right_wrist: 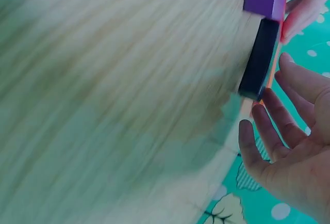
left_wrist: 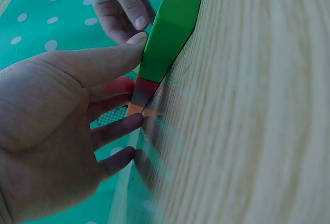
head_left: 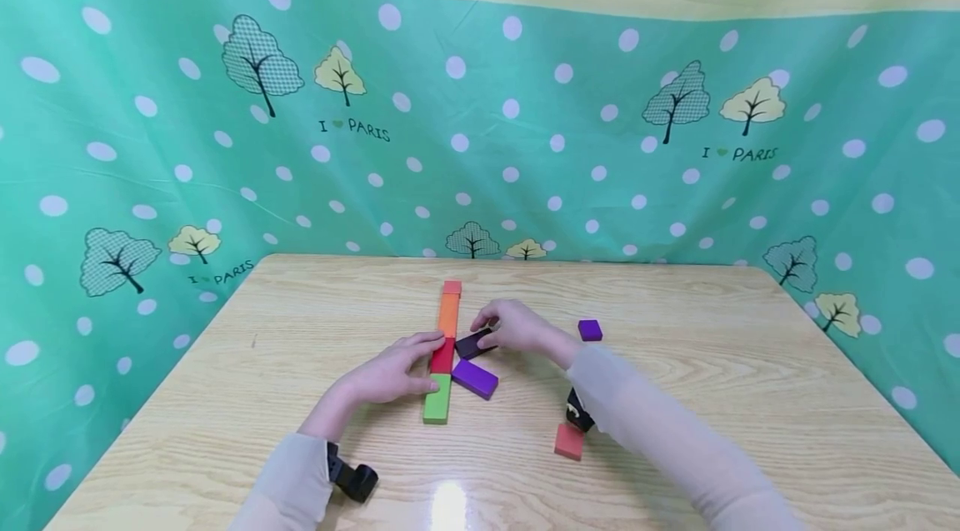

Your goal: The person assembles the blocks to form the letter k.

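Your two hands meet over a row of coloured blocks on a wood-grain surface (head_left: 337, 306). The line runs away from you: green block (head_left: 437, 402) nearest, then red block (head_left: 442, 358), orange block (head_left: 447, 314) and a small coral block (head_left: 452, 287) at the far end. Your left hand (head_left: 390, 368) lies along the row's left side, fingers spread, thumb against the green block, gripping nothing. Your right hand (head_left: 517, 327) reaches the black block (head_left: 471, 346), fingers loosely extended about its outer end; no firm grasp shows. That block sits at a slant just right of the row, with a purple block (head_left: 476, 379) angled on its near side. Apart to the right lie a small purple block (head_left: 590, 330) and a second coral block (head_left: 568, 442). The step in hand appears to be positioning the black block; the next move likely calls for fine alignment while your left hand steadies the row.
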Motion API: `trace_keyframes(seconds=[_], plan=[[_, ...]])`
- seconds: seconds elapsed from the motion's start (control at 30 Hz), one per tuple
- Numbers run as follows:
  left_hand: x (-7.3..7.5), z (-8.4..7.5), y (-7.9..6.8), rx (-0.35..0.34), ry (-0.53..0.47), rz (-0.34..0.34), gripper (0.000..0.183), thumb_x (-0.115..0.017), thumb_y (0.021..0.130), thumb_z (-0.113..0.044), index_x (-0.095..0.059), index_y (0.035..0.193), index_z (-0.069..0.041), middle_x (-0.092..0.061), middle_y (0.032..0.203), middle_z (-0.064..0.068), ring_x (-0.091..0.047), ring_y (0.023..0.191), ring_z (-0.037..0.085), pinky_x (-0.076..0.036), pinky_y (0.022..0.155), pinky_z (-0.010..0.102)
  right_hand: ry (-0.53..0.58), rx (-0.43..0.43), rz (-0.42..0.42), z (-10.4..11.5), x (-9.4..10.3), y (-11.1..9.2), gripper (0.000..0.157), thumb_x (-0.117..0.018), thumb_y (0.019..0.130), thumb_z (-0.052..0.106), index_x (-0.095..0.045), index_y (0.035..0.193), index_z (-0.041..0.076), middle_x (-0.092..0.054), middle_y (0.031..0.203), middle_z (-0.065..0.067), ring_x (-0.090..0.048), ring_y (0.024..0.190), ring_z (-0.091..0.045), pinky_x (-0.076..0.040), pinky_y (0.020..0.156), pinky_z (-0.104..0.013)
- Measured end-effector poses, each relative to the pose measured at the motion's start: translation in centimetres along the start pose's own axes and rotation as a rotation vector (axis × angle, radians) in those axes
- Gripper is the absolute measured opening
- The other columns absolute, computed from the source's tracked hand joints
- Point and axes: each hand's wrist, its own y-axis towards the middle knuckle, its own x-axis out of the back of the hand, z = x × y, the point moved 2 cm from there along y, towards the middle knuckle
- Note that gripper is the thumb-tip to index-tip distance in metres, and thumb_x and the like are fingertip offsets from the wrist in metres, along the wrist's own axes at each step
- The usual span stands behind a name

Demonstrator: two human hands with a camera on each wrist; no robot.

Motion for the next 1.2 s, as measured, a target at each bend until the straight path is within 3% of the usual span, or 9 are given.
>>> trace_keyframes(seconds=[0.4,0.97,1.2], plan=[[-0.1,-0.2,0.0,0.005,-0.012,0.003,0.069,-0.065,0.083,-0.027,-0.034,0.14,-0.005,-0.03,0.146,0.012,-0.023,0.134,0.035,-0.023,0.107,0.052,-0.018,0.04,-0.054,-2.9,2.5,-2.2,0.021,-0.067,0.079,0.007,-0.067,0.1,0.008,-0.065,0.102,-0.004,-0.056,0.096,-0.023,-0.046,0.087,-0.035],[-0.1,-0.2,-0.1,-0.007,0.002,0.001,0.068,-0.065,0.083,-0.026,-0.034,0.14,-0.004,-0.03,0.146,0.012,-0.023,0.134,0.035,-0.023,0.108,0.052,-0.042,-0.026,-0.119,-6.7,5.5,-5.2,0.024,-0.066,0.08,0.01,-0.066,0.104,0.005,-0.064,0.101,-0.009,-0.056,0.095,-0.025,-0.047,0.082,-0.037],[-0.1,-0.3,-0.2,-0.002,-0.005,-0.001,0.068,-0.065,0.083,-0.025,-0.035,0.139,-0.004,-0.03,0.146,0.012,-0.023,0.134,0.035,-0.023,0.108,0.052,-0.058,-0.07,-0.126,-8.3,6.3,-6.1,0.027,-0.066,0.081,0.011,-0.065,0.107,0.004,-0.063,0.107,-0.011,-0.054,0.103,-0.029,-0.044,0.089,-0.044]])
